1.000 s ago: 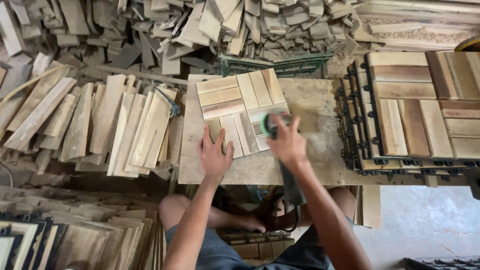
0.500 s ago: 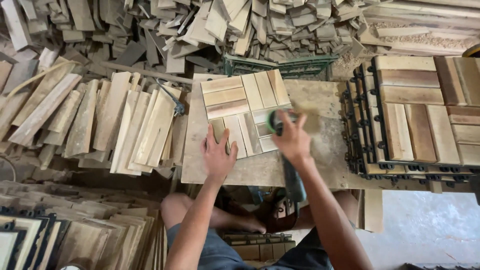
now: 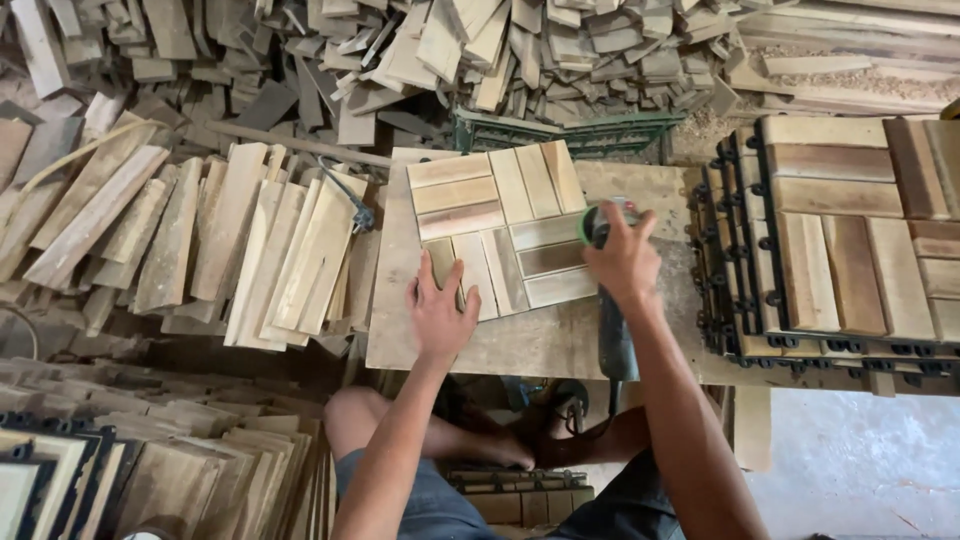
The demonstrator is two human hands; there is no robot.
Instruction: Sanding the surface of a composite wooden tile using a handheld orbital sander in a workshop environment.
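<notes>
A square wooden slat tile [image 3: 505,215] lies on a worn wooden workboard [image 3: 530,335]. My left hand [image 3: 442,312] rests flat on the tile's near left corner, fingers spread. At the tile's right edge my right hand [image 3: 622,262] grips an angle grinder [image 3: 612,330] with a green disc guard; its dark body runs back toward me along my forearm. The disc itself is hidden under my hand.
Loose wooden slats [image 3: 250,250] lie fanned out left of the board. A big heap of offcuts [image 3: 480,50] fills the back. Finished tiles on black plastic grids [image 3: 850,240] are stacked at right. More tiles [image 3: 120,470] sit at lower left. A green plastic grid [image 3: 560,130] stands behind the board.
My right hand has moved the grinder slightly rightward, to the tile's right edge. The left hand stays pressed on the tile's near left corner.
</notes>
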